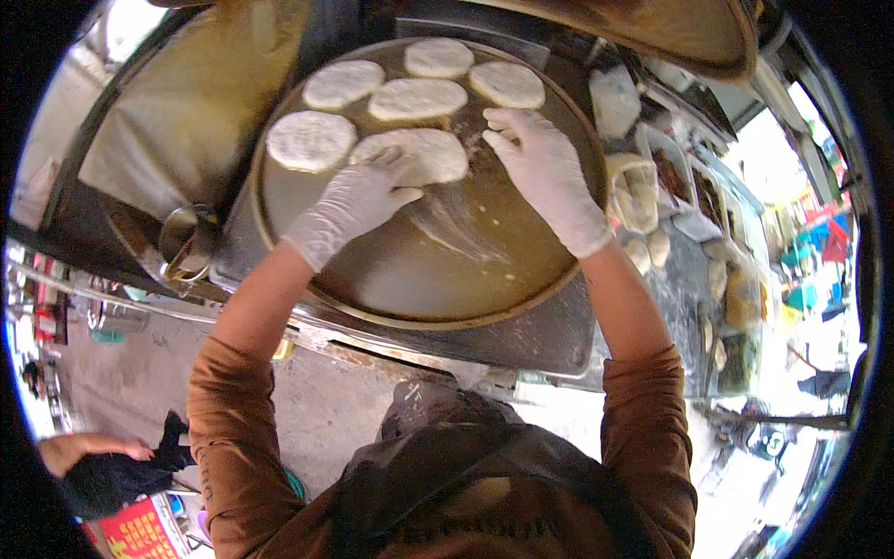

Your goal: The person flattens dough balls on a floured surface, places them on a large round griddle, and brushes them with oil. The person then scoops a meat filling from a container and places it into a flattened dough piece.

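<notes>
A large round griddle pan (419, 279) lies before me, with several pale flatbreads on its far half. My left hand (370, 192), in a thin white glove, rests its fingers on the nearest oval flatbread (436, 155). To its left is a rounder flatbread (311, 141), and another flatbread (418, 99) lies just beyond. My gloved right hand (538, 157) hovers over the pan's right side with fingers bent and nothing visible in them. Its fingertips are close to the far-right flatbread (508, 84). A streak of flour (454, 223) marks the pan's brown surface between my hands.
A round metal lid (670, 35) overhangs the far right. Left of the pan stands a metal cup (188, 241) with a utensil in it. Dough pieces (658, 248), a plastic tub (632, 192) and food containers (667, 164) line the right side. Another person's arm (98, 445) shows at lower left.
</notes>
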`<state>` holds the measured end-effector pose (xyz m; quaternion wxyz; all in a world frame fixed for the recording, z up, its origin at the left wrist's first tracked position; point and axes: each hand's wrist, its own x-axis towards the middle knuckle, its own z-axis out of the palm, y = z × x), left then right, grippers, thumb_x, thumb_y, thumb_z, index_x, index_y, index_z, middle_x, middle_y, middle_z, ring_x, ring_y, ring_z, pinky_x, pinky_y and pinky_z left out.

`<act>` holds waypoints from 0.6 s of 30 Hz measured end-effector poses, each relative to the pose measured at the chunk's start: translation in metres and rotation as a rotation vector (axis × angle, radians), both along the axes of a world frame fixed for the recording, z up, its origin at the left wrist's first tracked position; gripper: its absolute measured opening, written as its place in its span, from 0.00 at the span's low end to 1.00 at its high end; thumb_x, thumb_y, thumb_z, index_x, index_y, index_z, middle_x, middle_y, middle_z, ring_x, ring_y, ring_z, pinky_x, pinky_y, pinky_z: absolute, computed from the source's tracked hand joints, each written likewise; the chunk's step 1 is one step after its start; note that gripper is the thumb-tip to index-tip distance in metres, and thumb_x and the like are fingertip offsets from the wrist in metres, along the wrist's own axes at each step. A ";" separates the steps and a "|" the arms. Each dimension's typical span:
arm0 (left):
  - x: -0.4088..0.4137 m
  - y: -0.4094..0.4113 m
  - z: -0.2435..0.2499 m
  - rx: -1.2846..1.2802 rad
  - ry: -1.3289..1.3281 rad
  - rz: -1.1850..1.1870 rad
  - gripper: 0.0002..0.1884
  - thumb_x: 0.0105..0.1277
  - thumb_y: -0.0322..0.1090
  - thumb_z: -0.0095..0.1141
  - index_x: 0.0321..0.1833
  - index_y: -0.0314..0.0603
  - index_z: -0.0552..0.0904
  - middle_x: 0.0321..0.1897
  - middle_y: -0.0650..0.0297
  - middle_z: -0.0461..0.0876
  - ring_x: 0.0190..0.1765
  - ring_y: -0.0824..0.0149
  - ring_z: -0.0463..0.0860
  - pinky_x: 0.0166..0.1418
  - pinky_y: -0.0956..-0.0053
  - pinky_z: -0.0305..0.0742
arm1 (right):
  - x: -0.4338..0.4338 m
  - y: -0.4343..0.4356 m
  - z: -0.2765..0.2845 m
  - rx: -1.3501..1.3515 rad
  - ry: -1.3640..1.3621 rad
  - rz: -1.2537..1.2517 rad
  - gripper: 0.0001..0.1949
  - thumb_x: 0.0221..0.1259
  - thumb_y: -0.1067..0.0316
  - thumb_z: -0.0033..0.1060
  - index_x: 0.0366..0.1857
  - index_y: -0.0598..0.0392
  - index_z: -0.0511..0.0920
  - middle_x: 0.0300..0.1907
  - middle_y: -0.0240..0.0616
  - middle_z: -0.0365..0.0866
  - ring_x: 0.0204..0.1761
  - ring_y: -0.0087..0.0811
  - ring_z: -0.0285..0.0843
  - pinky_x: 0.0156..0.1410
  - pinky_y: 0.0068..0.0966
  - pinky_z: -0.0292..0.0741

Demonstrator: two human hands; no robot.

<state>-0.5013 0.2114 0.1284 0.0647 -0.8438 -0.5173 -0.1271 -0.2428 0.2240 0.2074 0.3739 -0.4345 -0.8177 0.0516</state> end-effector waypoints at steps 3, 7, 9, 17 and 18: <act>0.009 -0.012 0.013 -0.070 0.139 -0.025 0.32 0.69 0.51 0.54 0.72 0.43 0.68 0.71 0.46 0.66 0.74 0.51 0.64 0.77 0.63 0.57 | 0.053 -0.053 0.002 -0.097 0.152 -0.031 0.12 0.69 0.68 0.57 0.52 0.59 0.80 0.43 0.40 0.86 0.42 0.28 0.84 0.48 0.24 0.79; 0.004 -0.015 0.015 -0.243 -0.166 0.003 0.30 0.69 0.49 0.54 0.70 0.41 0.70 0.70 0.44 0.67 0.72 0.46 0.66 0.75 0.58 0.59 | 0.116 -0.112 -0.030 -0.418 0.482 -0.154 0.11 0.72 0.64 0.55 0.48 0.59 0.81 0.35 0.33 0.85 0.34 0.19 0.78 0.41 0.17 0.75; 0.027 -0.042 0.044 -0.119 -0.318 0.009 0.27 0.69 0.42 0.55 0.68 0.38 0.72 0.69 0.45 0.69 0.73 0.48 0.66 0.75 0.61 0.59 | 0.159 -0.129 -0.058 -0.493 0.633 -0.255 0.11 0.72 0.63 0.55 0.46 0.59 0.81 0.32 0.32 0.83 0.31 0.18 0.77 0.37 0.17 0.73; 0.099 -0.217 0.025 -0.267 -1.147 0.333 0.19 0.76 0.38 0.45 0.60 0.31 0.79 0.59 0.53 0.80 0.63 0.60 0.77 0.70 0.64 0.65 | 0.387 -0.099 -0.192 -0.709 0.955 -0.611 0.15 0.71 0.54 0.54 0.37 0.56 0.82 0.27 0.29 0.80 0.25 0.19 0.75 0.30 0.19 0.73; 0.132 -0.233 0.026 -0.348 -1.102 0.380 0.19 0.76 0.40 0.46 0.58 0.32 0.81 0.57 0.53 0.82 0.62 0.60 0.78 0.70 0.64 0.66 | 0.403 -0.088 -0.202 -0.731 0.921 -0.612 0.15 0.70 0.55 0.54 0.37 0.56 0.82 0.27 0.29 0.80 0.26 0.19 0.76 0.31 0.19 0.73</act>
